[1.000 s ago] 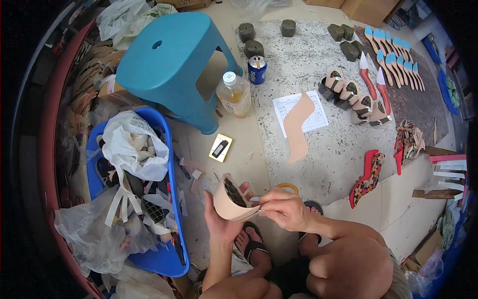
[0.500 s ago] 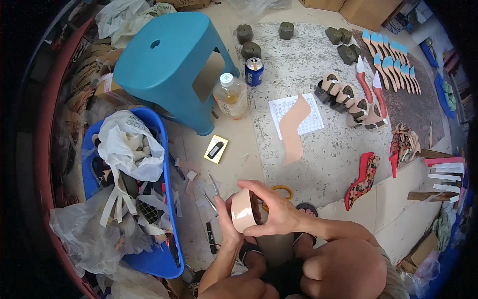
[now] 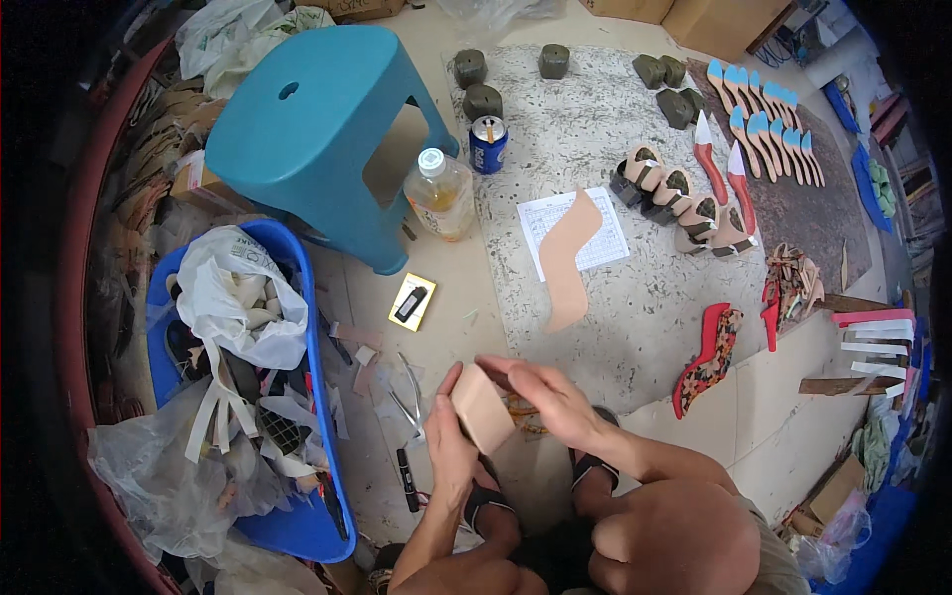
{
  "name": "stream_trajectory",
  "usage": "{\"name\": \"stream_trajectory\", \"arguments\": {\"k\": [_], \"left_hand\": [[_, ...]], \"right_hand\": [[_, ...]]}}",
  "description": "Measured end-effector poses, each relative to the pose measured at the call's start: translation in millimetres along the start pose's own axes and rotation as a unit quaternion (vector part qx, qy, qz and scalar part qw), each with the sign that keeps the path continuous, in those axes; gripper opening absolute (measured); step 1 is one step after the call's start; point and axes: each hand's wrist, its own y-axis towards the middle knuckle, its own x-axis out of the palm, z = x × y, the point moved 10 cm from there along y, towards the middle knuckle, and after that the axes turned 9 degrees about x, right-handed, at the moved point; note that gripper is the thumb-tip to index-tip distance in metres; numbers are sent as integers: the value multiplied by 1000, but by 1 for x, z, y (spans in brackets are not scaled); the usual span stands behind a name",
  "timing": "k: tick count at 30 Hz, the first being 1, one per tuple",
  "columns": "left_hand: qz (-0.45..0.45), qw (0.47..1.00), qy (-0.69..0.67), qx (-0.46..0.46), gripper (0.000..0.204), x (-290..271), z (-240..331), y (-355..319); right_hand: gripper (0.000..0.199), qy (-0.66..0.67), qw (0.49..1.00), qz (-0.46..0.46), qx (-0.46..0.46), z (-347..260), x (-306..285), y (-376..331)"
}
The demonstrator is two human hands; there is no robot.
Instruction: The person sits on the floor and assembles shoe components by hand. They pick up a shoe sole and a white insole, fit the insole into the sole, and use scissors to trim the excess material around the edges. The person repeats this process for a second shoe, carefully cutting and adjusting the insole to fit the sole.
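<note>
While both hands meet low in the middle of the view, the left hand [image 3: 448, 436] grips a tan leather piece [image 3: 482, 408] from the left side, thumb up along its edge, and the right hand [image 3: 547, 399] closes over it from the right with the fingers laid across its far edge, so both hands are clamped on the same piece. What lies under the right palm is hidden; something orange-brown shows just below the fingers, too covered to name. The person's knees and sandalled feet fill the near edge and block the floor there. Just left of the hands, small metal tools [image 3: 407, 397] and a black marker [image 3: 407, 466] lie among paper scraps on the floor. Farther left, a blue tub [image 3: 319, 377] holds white plastic bags and strips, its near end buried under a clear bag. A teal plastic stool [image 3: 312, 129] stands far left, with a clear bottle [image 3: 439, 190] and a blue drink can [image 3: 488, 144] just beside it. On the speckled mat [image 3: 615, 327] to the right lie a tan insole-shaped cutout [image 3: 567, 258] over a printed sheet, and a red patterned sole [image 3: 706, 357]. Shoe parts along the far right edge bend into the dark rim and are hard to make out.
</note>
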Motion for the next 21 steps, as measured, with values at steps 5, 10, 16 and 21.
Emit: {"name": "stream_trajectory", "arguments": {"k": [5,10,16,21], "left_hand": [[-50,993,-106,-29,53,11,-14,0],[-74,963,-249,-64,52,14,-14,-5],[20,937,-327,-125,59,23,-49,-10],[10,877,-446,-175,59,18,-55,-7]], "right_hand": [[45,67,993,22,94,17,-3,-3],[46,189,970,-35,150,14,6,-5],[45,103,988,91,75,14,1,7],[43,-51,993,105,25,-7,-2,6]]}}
